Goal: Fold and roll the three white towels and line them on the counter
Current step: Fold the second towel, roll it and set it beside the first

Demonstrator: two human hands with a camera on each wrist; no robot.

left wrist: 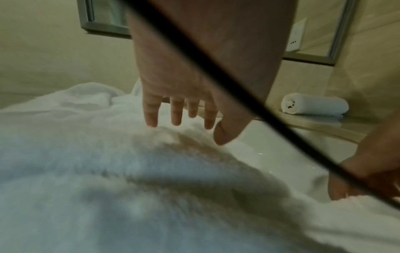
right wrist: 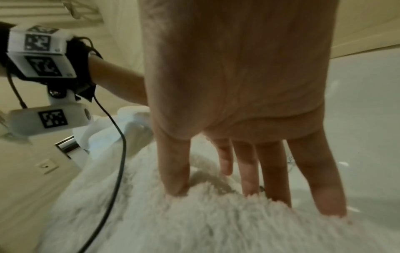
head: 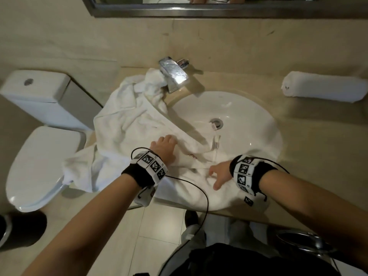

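A white towel (head: 127, 124) lies crumpled over the counter's left part and hangs into the sink (head: 249, 108). Its near end (head: 199, 188) lies over the counter's front edge. My left hand (head: 166, 144) rests on the towel with straight fingers (left wrist: 151, 113) spread, tips touching the cloth (left wrist: 108, 188). My right hand (head: 218, 174) lies flat on the near end, its straight fingers (right wrist: 275, 171) pressing into the pile (right wrist: 194, 222). A rolled white towel (head: 324, 89) lies on the counter at the far right, also visible as the roll (left wrist: 315, 106) in the left wrist view.
A chrome faucet (head: 174, 73) stands behind the sink with towel cloth bunched against it. A toilet (head: 41, 152) stands left of the counter. A mirror frame (head: 219, 10) runs along the wall. A metal bin (head: 306, 242) sits on the floor at lower right.
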